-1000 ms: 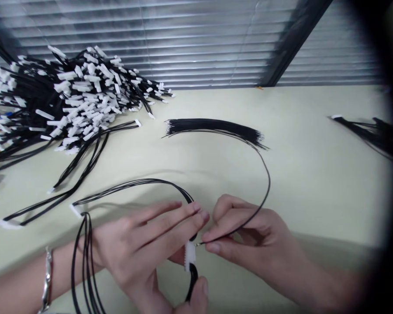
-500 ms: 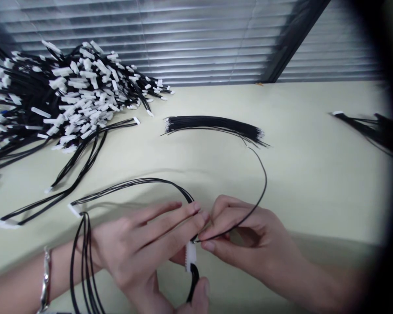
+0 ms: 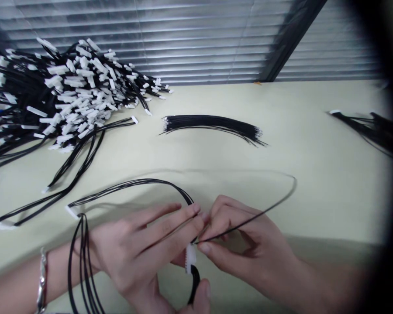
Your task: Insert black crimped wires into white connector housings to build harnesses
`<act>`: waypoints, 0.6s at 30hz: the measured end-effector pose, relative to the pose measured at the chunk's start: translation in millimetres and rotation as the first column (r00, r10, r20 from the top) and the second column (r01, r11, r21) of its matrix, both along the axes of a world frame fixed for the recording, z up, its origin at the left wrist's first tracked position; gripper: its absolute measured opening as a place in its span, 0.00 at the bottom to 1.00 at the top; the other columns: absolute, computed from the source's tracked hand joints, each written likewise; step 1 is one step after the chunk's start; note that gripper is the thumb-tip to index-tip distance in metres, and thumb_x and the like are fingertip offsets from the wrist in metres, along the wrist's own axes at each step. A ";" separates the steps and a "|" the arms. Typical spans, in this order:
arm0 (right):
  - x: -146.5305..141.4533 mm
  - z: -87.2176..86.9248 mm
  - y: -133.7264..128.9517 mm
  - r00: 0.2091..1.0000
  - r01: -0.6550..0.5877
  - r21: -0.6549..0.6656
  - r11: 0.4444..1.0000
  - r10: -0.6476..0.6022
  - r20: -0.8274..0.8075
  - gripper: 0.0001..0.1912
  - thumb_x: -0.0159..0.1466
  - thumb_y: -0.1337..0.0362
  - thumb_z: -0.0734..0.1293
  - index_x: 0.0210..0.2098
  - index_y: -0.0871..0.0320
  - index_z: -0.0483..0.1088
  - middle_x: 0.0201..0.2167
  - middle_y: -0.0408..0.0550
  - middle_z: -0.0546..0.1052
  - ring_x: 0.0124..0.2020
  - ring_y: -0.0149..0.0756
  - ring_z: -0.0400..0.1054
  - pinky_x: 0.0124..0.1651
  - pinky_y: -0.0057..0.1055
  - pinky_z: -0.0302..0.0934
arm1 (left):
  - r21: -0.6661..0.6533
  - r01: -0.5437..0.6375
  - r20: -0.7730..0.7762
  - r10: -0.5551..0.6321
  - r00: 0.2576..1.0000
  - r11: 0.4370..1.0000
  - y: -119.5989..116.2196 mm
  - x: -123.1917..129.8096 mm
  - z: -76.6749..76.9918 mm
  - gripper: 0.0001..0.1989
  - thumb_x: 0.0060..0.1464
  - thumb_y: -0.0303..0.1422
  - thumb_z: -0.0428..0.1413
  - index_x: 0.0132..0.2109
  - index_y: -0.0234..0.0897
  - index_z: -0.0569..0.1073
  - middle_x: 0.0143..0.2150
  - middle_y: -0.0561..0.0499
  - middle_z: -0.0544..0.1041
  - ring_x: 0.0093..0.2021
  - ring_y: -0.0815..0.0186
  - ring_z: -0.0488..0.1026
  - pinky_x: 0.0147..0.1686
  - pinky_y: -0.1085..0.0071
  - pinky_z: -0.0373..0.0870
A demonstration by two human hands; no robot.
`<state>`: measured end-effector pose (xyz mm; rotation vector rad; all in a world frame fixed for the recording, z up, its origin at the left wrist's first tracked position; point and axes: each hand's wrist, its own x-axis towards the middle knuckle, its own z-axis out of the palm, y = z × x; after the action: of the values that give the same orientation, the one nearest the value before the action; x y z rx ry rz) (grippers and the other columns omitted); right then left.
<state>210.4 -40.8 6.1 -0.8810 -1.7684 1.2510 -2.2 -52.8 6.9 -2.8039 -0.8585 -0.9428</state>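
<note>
The fingers of the right hand (image 3: 249,248) pinched a thin black wire (image 3: 265,211) near its tip, presumably for fine control, at a toothed white plastic connector (image 3: 190,256) at lower centre, which the left hand's (image 3: 140,248) fingers grasped, apparently to steady it. Whether the tip was inserted was indistinct; at far right, darkness cut off black white-ended cables (image 3: 350,124).
</note>
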 end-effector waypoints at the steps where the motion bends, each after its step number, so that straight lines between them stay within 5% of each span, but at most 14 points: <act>1: -0.1 -0.3 -0.5 1.000 -0.004 -0.006 1.000 0.004 0.005 0.06 0.61 0.68 0.70 0.28 0.55 0.70 0.27 0.41 0.71 0.30 0.27 0.67 0.33 0.24 0.63 | 0.053 0.094 -0.050 -0.092 0.995 0.994 2.7 -1.4 0.5 0.23 0.56 0.33 0.54 0.56 0.22 0.71 0.57 0.43 0.76 0.54 0.57 0.76 0.46 0.70 0.81; 4: -1.1 -1.3 -2.2 1.000 -0.012 -0.036 0.999 0.012 -0.012 0.07 0.62 0.68 0.69 0.28 0.55 0.71 0.27 0.41 0.71 0.30 0.27 0.67 0.33 0.23 0.63 | 0.043 0.088 -0.029 -0.087 0.996 0.995 0.1 3.3 -0.5 0.24 0.54 0.34 0.56 0.55 0.24 0.72 0.55 0.44 0.77 0.53 0.57 0.77 0.45 0.71 0.81; 6: -2.3 -1.8 -3.5 0.999 -0.021 -0.059 0.998 0.018 -0.045 0.06 0.62 0.68 0.70 0.28 0.55 0.72 0.27 0.42 0.71 0.30 0.27 0.68 0.32 0.23 0.64 | -0.136 -0.203 0.207 0.228 0.951 0.970 -9.2 13.1 -1.9 0.21 0.53 0.30 0.53 0.54 0.32 0.74 0.50 0.50 0.81 0.50 0.56 0.78 0.48 0.63 0.81; 7: -3.0 -2.1 -4.2 0.998 -0.025 -0.077 0.997 0.021 -0.058 0.06 0.62 0.68 0.70 0.28 0.55 0.72 0.27 0.42 0.72 0.30 0.28 0.68 0.32 0.23 0.64 | -0.192 -0.236 0.258 0.281 0.925 0.953 -14.0 18.4 -2.4 0.21 0.52 0.29 0.52 0.53 0.34 0.75 0.49 0.51 0.81 0.49 0.56 0.79 0.49 0.62 0.80; 18: -5.1 -6.4 -8.4 1.000 -0.028 -0.229 0.973 0.026 -0.011 0.07 0.61 0.70 0.68 0.27 0.57 0.71 0.27 0.40 0.68 0.28 0.25 0.60 0.28 0.22 0.56 | -0.052 -0.183 0.216 0.190 0.958 0.982 -13.3 20.7 -3.7 0.17 0.50 0.29 0.53 0.46 0.26 0.76 0.46 0.46 0.82 0.49 0.64 0.79 0.56 0.74 0.73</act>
<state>205.3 -49.2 -0.3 -0.9824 -1.6560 1.4965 18.4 -66.1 3.2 -2.6168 -1.1515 -1.2334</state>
